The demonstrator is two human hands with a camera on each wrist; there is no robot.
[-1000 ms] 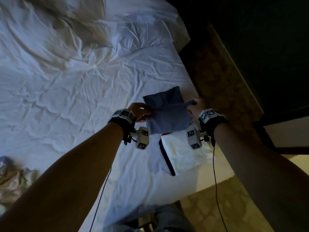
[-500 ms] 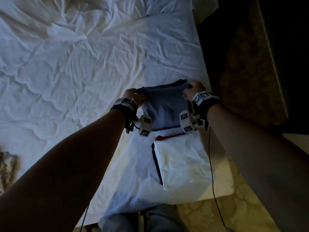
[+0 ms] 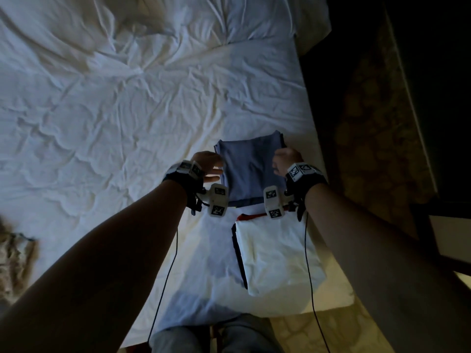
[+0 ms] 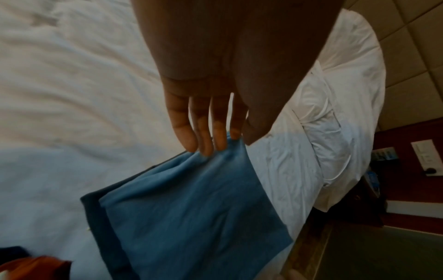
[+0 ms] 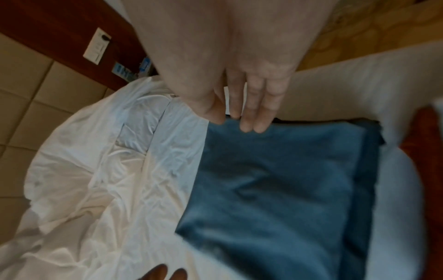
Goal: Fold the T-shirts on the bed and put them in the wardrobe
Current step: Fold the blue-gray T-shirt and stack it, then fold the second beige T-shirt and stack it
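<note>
blue t-shirt lies folded between both hands.

No readable text; wrist markers carry only black-white patterns (no letters legible).

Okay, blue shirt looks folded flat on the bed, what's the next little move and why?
Probably slide both hands under the blue T-shirt and lift it onto the white folded pile just nearer you. It lies flat and squared on the bed, with the left hand and right hand open at its side edges, fingers only touching the cloth.
</note>
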